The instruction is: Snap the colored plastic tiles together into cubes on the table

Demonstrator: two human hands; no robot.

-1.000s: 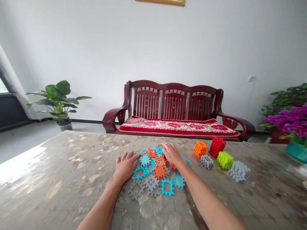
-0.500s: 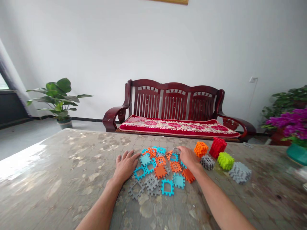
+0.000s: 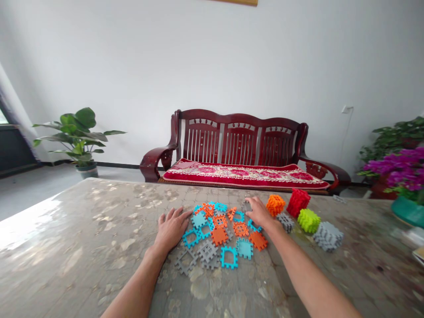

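Loose flat notched pieces lie spread over the table (image 3: 115,260): blue frames (image 3: 229,257), orange squares (image 3: 258,240), light teal squares (image 3: 244,248) and grey ones (image 3: 186,260). My left hand (image 3: 172,226) rests flat at the left edge of the spread, fingers apart, with nothing in it. At the far right of the spread is my right hand (image 3: 260,213), its thumb and fingers parted around a small grey piece (image 3: 245,206), which lies by the fingertips.
Right of my right arm stand stacks of pieces: orange (image 3: 275,205), red (image 3: 298,202), lime green (image 3: 309,220), dark grey (image 3: 285,222) and light grey (image 3: 327,236). A teal pot (image 3: 407,212) with purple flowers is at the far right. Beyond the table stands a wooden bench (image 3: 239,141).
My right thumb and fingers have parted by the small grey piece, and the hand has moved slightly back from the blue frame near it. The whole view has shifted slightly.
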